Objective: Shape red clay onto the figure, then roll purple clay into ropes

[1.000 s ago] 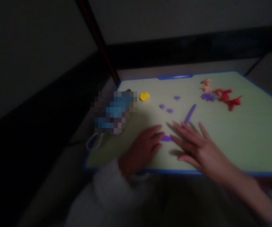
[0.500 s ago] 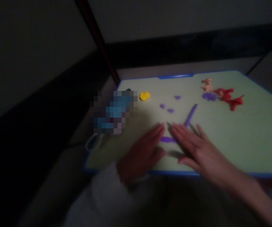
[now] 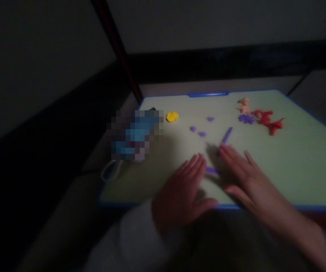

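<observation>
A purple modelling-clay roll (image 3: 212,170) lies near the front edge of the board, between my two hands. My left hand (image 3: 181,187) is open and palm down, its fingers over or beside the roll's left end; whether they press on it I cannot tell. Fingers stretched, my right hand (image 3: 246,175) hovers at the roll's right side, partly hiding it. Just beyond those fingertips a second, longer purple clay roll (image 3: 226,136) lies slanted, its near end by the index finger. Several small purple clay lumps (image 3: 202,134) rest farther back.
The pale board (image 3: 299,166) has a blue rim. At its left lies a blurred-out blue object (image 3: 140,130) with a white loop. Yellow clay (image 3: 172,116) sits beside it. Back right are peach (image 3: 244,106), purple (image 3: 246,119) and red clay pieces (image 3: 269,121).
My left hand has moved right and toward me, onto the near roll's left part. The right hand has shifted slightly right and looks raised. The view has tilted a little.
</observation>
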The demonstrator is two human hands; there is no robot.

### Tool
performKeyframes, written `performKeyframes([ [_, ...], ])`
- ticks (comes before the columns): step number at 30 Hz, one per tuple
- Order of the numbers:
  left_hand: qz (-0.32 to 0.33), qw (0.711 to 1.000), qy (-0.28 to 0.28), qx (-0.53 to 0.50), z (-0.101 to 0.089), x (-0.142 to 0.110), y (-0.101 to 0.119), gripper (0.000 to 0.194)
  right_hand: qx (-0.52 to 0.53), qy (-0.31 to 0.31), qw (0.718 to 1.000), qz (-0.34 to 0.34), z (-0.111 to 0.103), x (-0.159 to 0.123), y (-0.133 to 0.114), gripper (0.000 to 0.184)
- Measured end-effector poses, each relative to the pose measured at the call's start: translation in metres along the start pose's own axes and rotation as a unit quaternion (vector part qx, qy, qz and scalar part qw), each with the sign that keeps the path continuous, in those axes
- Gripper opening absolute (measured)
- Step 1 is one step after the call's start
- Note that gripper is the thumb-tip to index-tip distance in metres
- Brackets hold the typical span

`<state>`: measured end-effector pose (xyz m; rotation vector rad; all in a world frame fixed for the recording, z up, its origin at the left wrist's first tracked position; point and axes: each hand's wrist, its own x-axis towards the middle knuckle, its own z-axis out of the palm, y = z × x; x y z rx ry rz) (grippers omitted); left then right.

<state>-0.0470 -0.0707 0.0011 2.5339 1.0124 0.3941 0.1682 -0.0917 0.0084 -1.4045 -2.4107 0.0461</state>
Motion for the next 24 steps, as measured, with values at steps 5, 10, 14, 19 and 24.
performKeyframes([
  [5, -0.022, 0.997, 0.067, 0.004, 0.0, -0.003, 0.003, 0.079, 0.005, 0.011, 1.0, 0.021, 0.005, -0.009, -0.001, 0.067],
  [10, -0.004, 0.999, -0.014, 0.045, 0.008, 0.001, 0.011, 0.084, -0.004, 0.0, 1.0, 0.011, 0.011, -0.01, 0.001, 0.067],
  [14, 0.03, 0.999, -0.016, 0.015, 0.002, -0.002, 0.003, 0.086, -0.014, -0.036, 0.999, -0.022, 0.01, -0.008, -0.004, 0.07],
  [19, 0.025, 0.999, 0.037, 0.021, -0.005, -0.012, -0.011, 0.081, -0.029, -0.07, 0.994, -0.08, 0.01, -0.008, -0.012, 0.081],
  [24, -0.016, 0.992, -0.063, 0.105, -0.008, -0.014, -0.006, 0.077, -0.058, -0.106, 0.986, -0.118, 0.014, 0.001, -0.013, 0.085],
])
